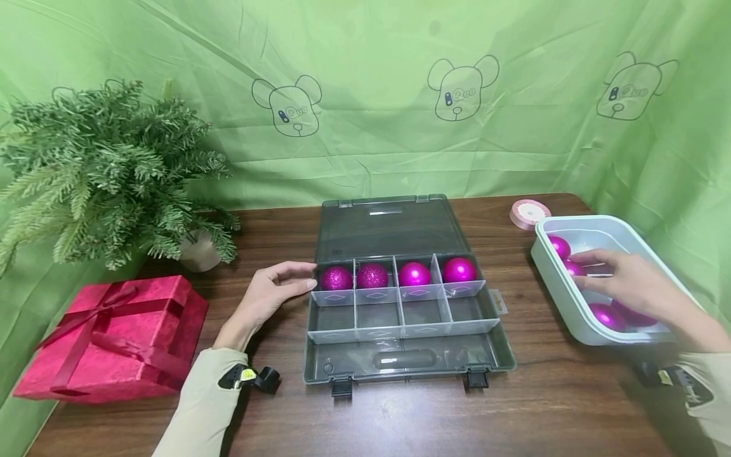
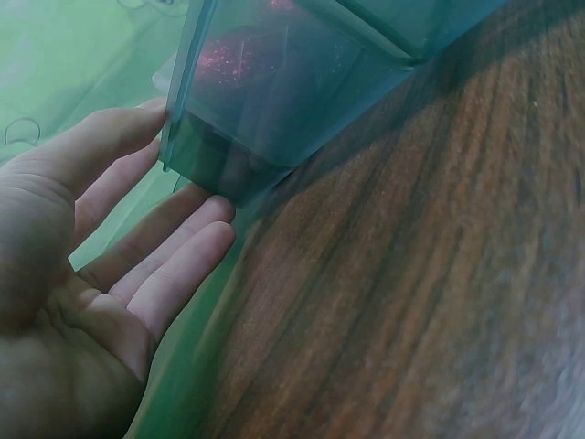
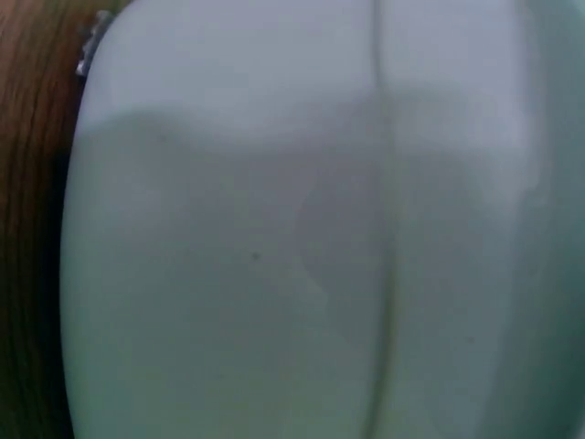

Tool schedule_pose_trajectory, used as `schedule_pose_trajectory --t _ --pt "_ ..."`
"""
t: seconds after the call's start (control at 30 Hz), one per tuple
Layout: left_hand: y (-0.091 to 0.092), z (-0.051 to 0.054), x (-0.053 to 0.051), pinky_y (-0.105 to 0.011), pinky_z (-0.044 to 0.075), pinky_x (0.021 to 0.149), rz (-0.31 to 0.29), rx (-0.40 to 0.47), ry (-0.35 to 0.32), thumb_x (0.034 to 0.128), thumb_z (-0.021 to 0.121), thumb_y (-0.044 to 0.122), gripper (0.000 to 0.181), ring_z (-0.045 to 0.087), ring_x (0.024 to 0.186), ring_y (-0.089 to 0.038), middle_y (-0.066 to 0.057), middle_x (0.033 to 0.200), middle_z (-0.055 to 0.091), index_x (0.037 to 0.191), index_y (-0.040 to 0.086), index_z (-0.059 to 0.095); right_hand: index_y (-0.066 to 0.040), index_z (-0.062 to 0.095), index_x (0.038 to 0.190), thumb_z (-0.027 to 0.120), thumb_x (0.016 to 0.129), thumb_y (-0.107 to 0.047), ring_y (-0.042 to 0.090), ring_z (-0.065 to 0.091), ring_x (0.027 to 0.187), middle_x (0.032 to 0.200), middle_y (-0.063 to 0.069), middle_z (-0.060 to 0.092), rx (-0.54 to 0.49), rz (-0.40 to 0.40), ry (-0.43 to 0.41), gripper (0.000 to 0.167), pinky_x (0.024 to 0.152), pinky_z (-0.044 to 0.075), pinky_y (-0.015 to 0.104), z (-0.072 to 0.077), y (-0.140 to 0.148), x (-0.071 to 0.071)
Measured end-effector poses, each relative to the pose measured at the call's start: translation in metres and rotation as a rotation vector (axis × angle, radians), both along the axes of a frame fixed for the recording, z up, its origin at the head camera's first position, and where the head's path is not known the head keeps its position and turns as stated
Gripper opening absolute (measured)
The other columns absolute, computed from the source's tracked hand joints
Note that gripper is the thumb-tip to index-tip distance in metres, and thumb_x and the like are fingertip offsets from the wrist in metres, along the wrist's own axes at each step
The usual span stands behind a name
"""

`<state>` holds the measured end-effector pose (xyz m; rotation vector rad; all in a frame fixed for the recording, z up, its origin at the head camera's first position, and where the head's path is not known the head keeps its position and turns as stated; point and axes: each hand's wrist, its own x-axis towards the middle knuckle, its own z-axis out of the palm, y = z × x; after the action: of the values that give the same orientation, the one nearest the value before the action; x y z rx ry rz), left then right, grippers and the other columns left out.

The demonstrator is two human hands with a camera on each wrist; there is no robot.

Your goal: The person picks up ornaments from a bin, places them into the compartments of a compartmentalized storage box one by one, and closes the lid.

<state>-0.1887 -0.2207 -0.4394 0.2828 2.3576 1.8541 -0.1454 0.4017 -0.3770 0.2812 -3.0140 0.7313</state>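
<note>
A grey clear compartment box (image 1: pixel 408 358) lies with its lid (image 1: pixel 391 228) folded back. Its rear row holds two glittery magenta balls (image 1: pixel 372 276) on the left, then two smooth magenta balls (image 1: pixel 414 274). My left hand (image 1: pixel 265 295) touches the box's left side with fairly straight fingers; in the left wrist view the thumb meets the rim and the fingertips lie against the outer wall. Inside a pale plastic bin (image 1: pixel 562 298), my right hand (image 1: pixel 634 282) pinches a magenta ball (image 1: pixel 573 268) between thumb and fingers. The right wrist view shows only the bin's wall (image 3: pixel 256 274), no hand.
Other magenta balls (image 1: pixel 606 316) lie in the bin. Behind it is a pink ribbon roll (image 1: pixel 529 214). A red gift box (image 1: pixel 131 336) with a bow and a small artificial fir tree (image 1: pixel 120 171) stand at the left. Green cloth (image 1: pixel 371 146) hangs behind the wooden table (image 1: pixel 388 412).
</note>
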Motion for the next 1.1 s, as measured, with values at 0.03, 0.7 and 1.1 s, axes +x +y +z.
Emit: schedule_pose_trajectory --t 0.03,0.7,1.1 --pt "0.0 0.0 0.0 -0.026 0.059 0.086 -0.001 0.004 0.0 0.0924 0.087 0.02 0.039 0.075 0.104 -0.017 -0.009 0.127 0.075 0.128 0.009 0.076 0.005 0.071 0.126 0.085 0.092 -0.015 0.057 0.067 0.108 0.114 0.031 0.073 0.002 0.003 -0.008 0.042 0.077 0.044 0.017 0.0 0.0 0.0" --pt "0.001 0.0 0.0 -0.027 0.059 0.086 -0.006 0.025 0.009 0.0926 0.086 0.017 0.038 0.075 0.104 -0.016 -0.01 0.129 0.074 0.128 0.007 0.076 0.002 0.071 0.127 0.083 0.093 -0.026 0.061 0.063 0.105 0.115 0.036 0.07 0.051 -0.061 0.012 0.046 0.077 0.046 0.04 0.004 0.006 0.001" --pt "0.001 -0.001 0.0 -0.027 0.059 0.088 -0.004 0.024 0.007 0.0925 0.087 0.017 0.039 0.075 0.106 -0.016 -0.01 0.129 0.074 0.129 0.007 0.076 0.001 0.067 0.135 0.079 0.098 -0.034 0.07 0.054 0.115 0.119 0.039 0.068 0.062 -0.096 -0.033 0.053 0.081 0.045 0.065 0.021 0.008 0.007"
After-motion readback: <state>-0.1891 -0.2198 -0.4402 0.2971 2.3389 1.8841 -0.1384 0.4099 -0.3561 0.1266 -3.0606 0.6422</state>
